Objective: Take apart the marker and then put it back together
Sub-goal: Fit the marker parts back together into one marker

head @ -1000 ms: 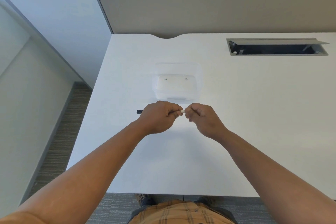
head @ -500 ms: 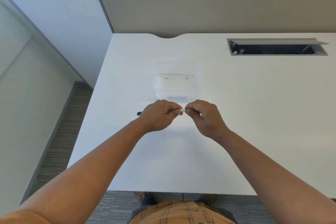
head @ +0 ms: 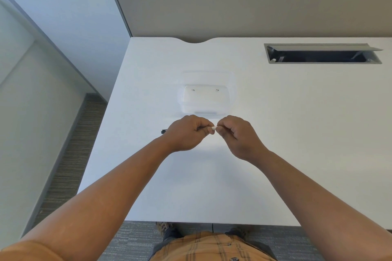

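My left hand [head: 187,132] is closed around the marker, held level above the white desk [head: 297,133]. The marker's black end [head: 163,131] pokes out to the left of that fist, and a short white piece [head: 214,128] shows between the two hands. My right hand [head: 237,135] pinches at that white end with fingertips. Most of the marker's body is hidden inside my left fist, and I cannot tell whether the white piece is joined to the body or separate.
A clear plastic box [head: 204,99] stands on the desk just beyond my hands. An open cable slot [head: 322,56] is set into the desk at the back right. A beige partition [head: 254,2] runs along the far edge. The desk's left edge drops to carpet [head: 70,154].
Both hands have drifted slightly away from me, toward the clear box, keeping the same grip. The white end stays pinched between them.
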Motion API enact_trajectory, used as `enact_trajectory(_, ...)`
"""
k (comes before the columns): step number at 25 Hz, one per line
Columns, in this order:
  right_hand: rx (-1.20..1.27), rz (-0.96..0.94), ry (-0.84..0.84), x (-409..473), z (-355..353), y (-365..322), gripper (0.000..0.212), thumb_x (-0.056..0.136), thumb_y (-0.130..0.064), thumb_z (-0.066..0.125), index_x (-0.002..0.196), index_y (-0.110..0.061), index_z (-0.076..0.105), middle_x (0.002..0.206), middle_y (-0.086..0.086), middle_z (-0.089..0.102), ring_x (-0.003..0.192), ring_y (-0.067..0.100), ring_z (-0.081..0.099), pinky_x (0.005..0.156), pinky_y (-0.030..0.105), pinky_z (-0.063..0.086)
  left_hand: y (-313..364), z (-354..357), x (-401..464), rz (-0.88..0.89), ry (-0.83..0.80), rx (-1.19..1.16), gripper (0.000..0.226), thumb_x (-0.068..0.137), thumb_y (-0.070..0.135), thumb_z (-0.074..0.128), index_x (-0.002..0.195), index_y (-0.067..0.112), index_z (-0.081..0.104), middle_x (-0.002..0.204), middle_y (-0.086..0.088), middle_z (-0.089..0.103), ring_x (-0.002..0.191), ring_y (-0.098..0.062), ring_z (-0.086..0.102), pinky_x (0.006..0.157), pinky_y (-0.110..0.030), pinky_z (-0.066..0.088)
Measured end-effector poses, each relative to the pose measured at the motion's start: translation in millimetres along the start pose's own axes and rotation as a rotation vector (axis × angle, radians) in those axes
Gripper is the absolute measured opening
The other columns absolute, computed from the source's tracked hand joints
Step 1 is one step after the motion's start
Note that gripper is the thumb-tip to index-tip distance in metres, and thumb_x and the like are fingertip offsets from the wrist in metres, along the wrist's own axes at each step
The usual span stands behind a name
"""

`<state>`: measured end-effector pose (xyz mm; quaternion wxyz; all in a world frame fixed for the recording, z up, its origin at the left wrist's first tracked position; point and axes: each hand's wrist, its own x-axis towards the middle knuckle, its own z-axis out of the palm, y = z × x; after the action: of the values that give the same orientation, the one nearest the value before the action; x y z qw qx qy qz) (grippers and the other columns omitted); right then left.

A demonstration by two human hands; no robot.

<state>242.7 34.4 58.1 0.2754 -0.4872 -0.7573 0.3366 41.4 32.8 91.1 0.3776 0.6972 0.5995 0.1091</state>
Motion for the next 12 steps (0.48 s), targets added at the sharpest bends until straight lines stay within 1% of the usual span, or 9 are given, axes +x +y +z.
enact_trajectory(1,0.128,0.120,-0.026,2,0,-1,0.024,0.101,-0.020,0.055,0.078,-0.014,0.063,0.071,-0.005,0.053,0.063,0.011,0.042,0.061,0.023,0.034,2,-1,0,0.010,0.012,0.040,0.024,0.100,0.040,0.049,0.103,0.037,0.072,0.087,0.015,0.071,0.081,-0.009,0.064,0.074,-0.029,0.050)
enact_trajectory(3,0.537,0.458,-0.088,5,2,-10,0.034,0.099,-0.020,0.054,0.066,-0.014,0.054,0.063,0.001,0.044,0.058,0.017,0.032,0.056,0.029,0.027,5,0,0,0.043,0.019,0.136,0.025,0.101,0.038,0.047,0.103,0.036,0.072,0.067,0.015,0.060,0.067,-0.004,0.055,0.064,-0.028,0.042)
enact_trajectory(4,0.649,0.569,-0.123,5,2,-12,0.036,0.099,-0.021,0.053,0.064,-0.014,0.051,0.060,0.002,0.040,0.056,0.018,0.028,0.055,0.029,0.024,6,0,0,0.054,0.007,0.163,0.025,0.102,0.038,0.047,0.102,0.036,0.071,0.065,0.014,0.058,0.067,-0.004,0.054,0.064,-0.029,0.042)
enact_trajectory(5,0.634,0.591,-0.148,4,2,-13,0.037,0.099,-0.024,0.052,0.064,-0.014,0.050,0.059,0.002,0.039,0.056,0.018,0.028,0.054,0.029,0.024,7,0,0,0.053,-0.013,0.166,0.024,0.101,0.039,0.047,0.101,0.037,0.071,0.068,0.014,0.061,0.070,-0.006,0.056,0.067,-0.030,0.046)
enact_trajectory(6,0.536,0.532,-0.148,3,2,-13,0.039,0.101,-0.028,0.051,0.065,-0.012,0.051,0.059,0.002,0.042,0.056,0.017,0.031,0.053,0.027,0.026,6,-1,1,0.036,-0.037,0.135,0.024,0.101,0.040,0.047,0.101,0.037,0.071,0.076,0.013,0.066,0.077,-0.009,0.061,0.073,-0.031,0.050)
enact_trajectory(8,0.204,0.266,-0.023,-1,2,-6,0.037,0.103,-0.033,0.051,0.075,-0.010,0.061,0.065,0.003,0.053,0.059,0.014,0.041,0.056,0.025,0.034,2,-4,4,0.003,-0.070,0.006,0.024,0.100,0.040,0.049,0.098,0.035,0.073,0.097,0.015,0.072,0.097,-0.013,0.066,0.088,-0.036,0.054)
enact_trajectory(9,0.072,0.140,0.039,-2,0,-3,0.033,0.103,-0.032,0.051,0.080,-0.012,0.064,0.069,0.001,0.056,0.062,0.012,0.044,0.058,0.023,0.036,0,-5,5,-0.002,-0.080,-0.067,0.024,0.100,0.038,0.050,0.096,0.033,0.074,0.103,0.016,0.073,0.103,-0.012,0.065,0.092,-0.038,0.053)
enact_trajectory(11,-0.007,0.010,0.059,-4,0,0,0.029,0.104,-0.026,0.049,0.080,-0.016,0.060,0.069,-0.005,0.053,0.064,0.009,0.044,0.060,0.022,0.035,3,-6,5,0.010,-0.099,-0.146,0.024,0.100,0.034,0.051,0.095,0.029,0.075,0.106,0.015,0.073,0.107,-0.011,0.064,0.095,-0.036,0.052)
enact_trajectory(12,0.051,0.045,0.058,-4,5,0,0.032,0.105,-0.023,0.047,0.075,-0.019,0.056,0.066,-0.008,0.048,0.061,0.009,0.040,0.058,0.023,0.033,5,-6,5,0.018,-0.093,-0.122,0.024,0.100,0.034,0.051,0.096,0.030,0.074,0.103,0.015,0.073,0.103,-0.011,0.065,0.091,-0.034,0.052)
